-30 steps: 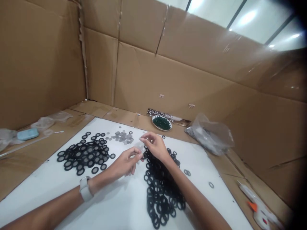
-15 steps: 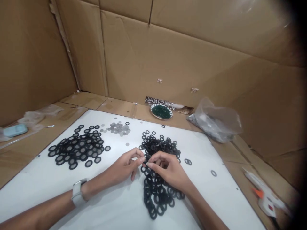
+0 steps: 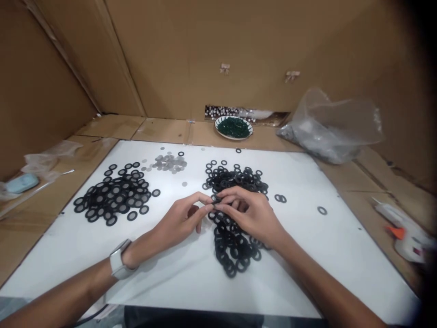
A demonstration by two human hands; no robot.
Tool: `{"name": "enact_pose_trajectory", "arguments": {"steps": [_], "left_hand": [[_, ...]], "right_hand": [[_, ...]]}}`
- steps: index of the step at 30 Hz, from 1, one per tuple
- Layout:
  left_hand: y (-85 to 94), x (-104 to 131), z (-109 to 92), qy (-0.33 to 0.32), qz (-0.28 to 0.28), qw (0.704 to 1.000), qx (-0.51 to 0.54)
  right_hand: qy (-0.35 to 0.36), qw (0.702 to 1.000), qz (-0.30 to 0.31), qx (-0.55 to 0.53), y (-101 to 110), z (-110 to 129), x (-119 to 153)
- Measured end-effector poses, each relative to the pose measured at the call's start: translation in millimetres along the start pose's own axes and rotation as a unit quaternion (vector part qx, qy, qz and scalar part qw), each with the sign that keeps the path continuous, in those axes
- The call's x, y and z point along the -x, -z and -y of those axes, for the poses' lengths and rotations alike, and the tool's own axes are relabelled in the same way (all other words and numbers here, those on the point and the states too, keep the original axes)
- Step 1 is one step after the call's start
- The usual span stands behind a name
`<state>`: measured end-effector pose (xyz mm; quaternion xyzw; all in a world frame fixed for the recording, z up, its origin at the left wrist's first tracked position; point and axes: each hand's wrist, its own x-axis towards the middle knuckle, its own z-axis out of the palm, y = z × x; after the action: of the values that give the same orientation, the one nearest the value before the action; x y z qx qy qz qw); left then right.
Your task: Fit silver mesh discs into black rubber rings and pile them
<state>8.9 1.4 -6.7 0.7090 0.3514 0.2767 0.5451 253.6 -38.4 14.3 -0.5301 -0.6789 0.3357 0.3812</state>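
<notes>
White board: left hand and right hand pinch what appears a black ring, best steadied lightly by its rim, fingertips opposed.

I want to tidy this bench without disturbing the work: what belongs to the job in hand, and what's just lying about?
Apparently in the job:
dark piece between left hand and right hand
black rings
grey discs
disc-filled rings

Probably just lying about:
white-and-orange tool
plastic bag
light-blue object
plate of green bits
</notes>
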Motion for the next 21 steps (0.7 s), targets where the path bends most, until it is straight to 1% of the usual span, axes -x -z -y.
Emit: {"name": "enact_pose_trajectory", "arguments": {"steps": [4, 7, 10, 14, 17, 21], "left_hand": [[1.0, 1, -5, -0.03, -0.008, 0.999, -0.023], [1.0, 1, -4, -0.027, -0.002, 0.999, -0.017], [0.1, 2, -2, -0.025, -0.008, 1.0, 0.003], [-0.6, 2, -2, -0.017, -0.017, 0.999, 0.031], [0.7, 2, -2, -0.009, -0.016, 0.999, 0.035], [3.5, 1, -1, -0.005, -0.022, 0.999, 0.032]], "right_hand": [[0.035, 0.999, -0.007, 0.04, 0, 1, 1], [0.059, 0.997, 0.004, 0.048, 1, 4, 2], [0.058, 0.997, 0.01, 0.045, 1, 8, 3], [0.064, 0.997, 0.002, 0.037, 0, 11, 5], [0.075, 0.997, -0.006, 0.033, -2, 12, 6], [0.071, 0.997, -0.003, 0.029, -3, 12, 6]]}}
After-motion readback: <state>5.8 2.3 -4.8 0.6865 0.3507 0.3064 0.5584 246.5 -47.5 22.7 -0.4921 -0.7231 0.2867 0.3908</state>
